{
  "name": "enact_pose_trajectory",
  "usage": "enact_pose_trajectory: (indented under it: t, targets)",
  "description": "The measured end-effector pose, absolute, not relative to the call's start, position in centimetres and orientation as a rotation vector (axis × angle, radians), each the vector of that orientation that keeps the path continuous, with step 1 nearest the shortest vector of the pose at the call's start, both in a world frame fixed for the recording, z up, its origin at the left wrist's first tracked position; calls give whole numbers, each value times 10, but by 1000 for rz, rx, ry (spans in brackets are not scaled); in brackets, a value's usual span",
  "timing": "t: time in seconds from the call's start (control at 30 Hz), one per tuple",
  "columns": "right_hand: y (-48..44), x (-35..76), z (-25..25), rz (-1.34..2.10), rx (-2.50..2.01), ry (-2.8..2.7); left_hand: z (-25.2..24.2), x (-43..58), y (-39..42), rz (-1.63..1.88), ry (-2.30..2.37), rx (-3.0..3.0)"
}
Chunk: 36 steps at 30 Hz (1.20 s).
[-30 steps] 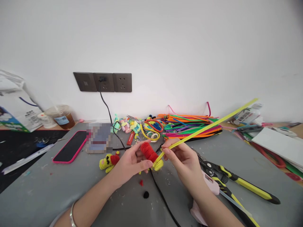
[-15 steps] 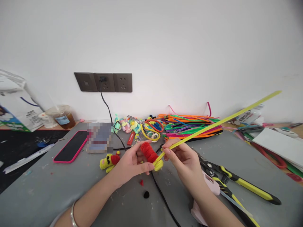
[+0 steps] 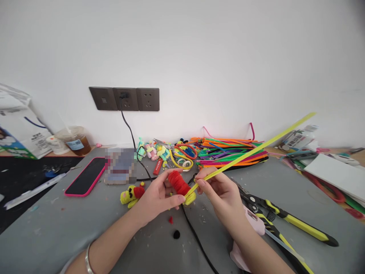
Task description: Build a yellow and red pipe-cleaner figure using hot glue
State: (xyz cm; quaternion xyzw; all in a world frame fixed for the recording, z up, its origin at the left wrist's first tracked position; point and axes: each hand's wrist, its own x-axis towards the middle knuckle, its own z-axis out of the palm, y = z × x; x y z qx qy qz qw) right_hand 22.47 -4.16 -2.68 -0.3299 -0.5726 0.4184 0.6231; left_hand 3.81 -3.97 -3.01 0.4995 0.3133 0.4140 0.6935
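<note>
My left hand (image 3: 161, 196) is closed around a coil of red pipe cleaner (image 3: 178, 182) with yellow loops at its lower end. Between the thumb and fingers of my right hand (image 3: 221, 190) runs a long yellow pipe cleaner (image 3: 256, 151), pinched close to the coil. Its near end meets the yellow loops, and the free length slants up to the right. Just left of my left hand lies a finished-looking yellow and red pipe cleaner figure (image 3: 131, 195) with black details. Below the hands sit a black pompom (image 3: 176, 234) and a small red scrap (image 3: 170, 220).
Bundled coloured pipe cleaners (image 3: 232, 154) lie along the wall, with scissors (image 3: 162, 143) and small figures to their left. Yellow-handled pliers (image 3: 296, 224) and a pale pink tool (image 3: 253, 222) are at right. A phone (image 3: 85, 177) and a drink cup (image 3: 76, 141) stand left. A black cable (image 3: 196, 238) crosses the mat.
The far tip of the yellow pipe cleaner has moved left and slightly down, so less of it reaches to the right. The red coil has shifted slightly left; both hands keep their grip.
</note>
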Motion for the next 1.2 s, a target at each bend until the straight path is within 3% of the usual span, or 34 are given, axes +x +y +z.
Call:
enact_pose_trajectory:
  t: [1.2]
  targets:
    - [-41, 224, -24, 1022, -759, -1340, -29, 35, -43, 1049, 595, 1175]
